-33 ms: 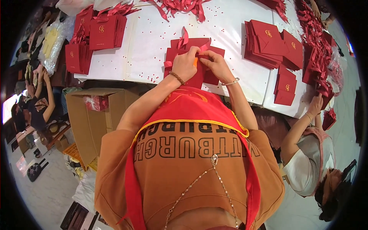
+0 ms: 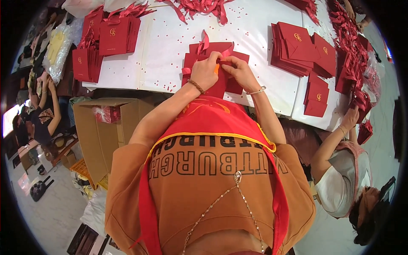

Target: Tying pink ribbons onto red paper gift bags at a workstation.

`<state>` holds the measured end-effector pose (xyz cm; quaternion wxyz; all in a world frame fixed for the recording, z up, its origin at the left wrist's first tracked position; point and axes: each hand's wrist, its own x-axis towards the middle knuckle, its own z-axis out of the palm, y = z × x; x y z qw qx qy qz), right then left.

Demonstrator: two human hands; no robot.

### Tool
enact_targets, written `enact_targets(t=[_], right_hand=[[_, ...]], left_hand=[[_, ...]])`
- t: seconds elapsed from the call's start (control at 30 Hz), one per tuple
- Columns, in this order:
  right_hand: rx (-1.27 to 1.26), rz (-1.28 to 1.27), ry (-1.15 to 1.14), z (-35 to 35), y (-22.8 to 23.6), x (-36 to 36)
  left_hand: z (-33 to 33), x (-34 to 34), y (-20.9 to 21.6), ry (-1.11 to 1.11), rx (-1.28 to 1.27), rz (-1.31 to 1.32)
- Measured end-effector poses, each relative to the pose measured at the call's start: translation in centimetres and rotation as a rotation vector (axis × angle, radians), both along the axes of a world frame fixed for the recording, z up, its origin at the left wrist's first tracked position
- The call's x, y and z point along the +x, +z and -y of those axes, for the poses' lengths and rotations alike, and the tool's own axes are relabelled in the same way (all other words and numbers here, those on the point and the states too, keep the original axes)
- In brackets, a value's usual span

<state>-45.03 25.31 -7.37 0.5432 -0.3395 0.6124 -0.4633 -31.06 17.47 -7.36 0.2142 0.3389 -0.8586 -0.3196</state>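
Both my hands are close together over several red paper pouches at the table's near edge. My left hand, with a beaded bracelet at its wrist, is closed in a pinch at a red ribbon. Beside it my right hand, with a metal bangle, pinches at the same ribbon, its fingertips nearly touching the left ones. A small orange thing shows by my left fingers; its kind is unclear. The ribbon's exact hold is partly hidden behind my fingers.
Red pouches stand in stacks at left and right on the white table, strewn with small red dots. Loose red ribbons lie at the far edge. A cardboard box stands below left. Another person's hand works at right.
My hands have not visibly moved. The other person's hand at the right has shifted very slightly.
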Motion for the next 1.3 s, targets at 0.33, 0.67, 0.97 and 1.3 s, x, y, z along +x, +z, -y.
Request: enact_targets(t=[0.33,0.67,0.97,1.3], right_hand=[[-0.081,-0.515,0.13,0.4,1.7,0.4],[-0.06,-0.495,0.144,0.3,2.3,0.3],[-0.077,-0.445,0.109,-0.1,2.3,0.5],[-0.048,-0.56,0.094,0.4,2.5,1.1]], left_hand=[[0.7,0.5,0.6,0.133,0.732,-0.141],[-0.9,0.6,0.5,0.073,0.265,-0.162],[0.6,0.6,0.7,0.089,0.763,-0.183],[-1.3,0.0,1.0,0.288,0.744,-0.293]])
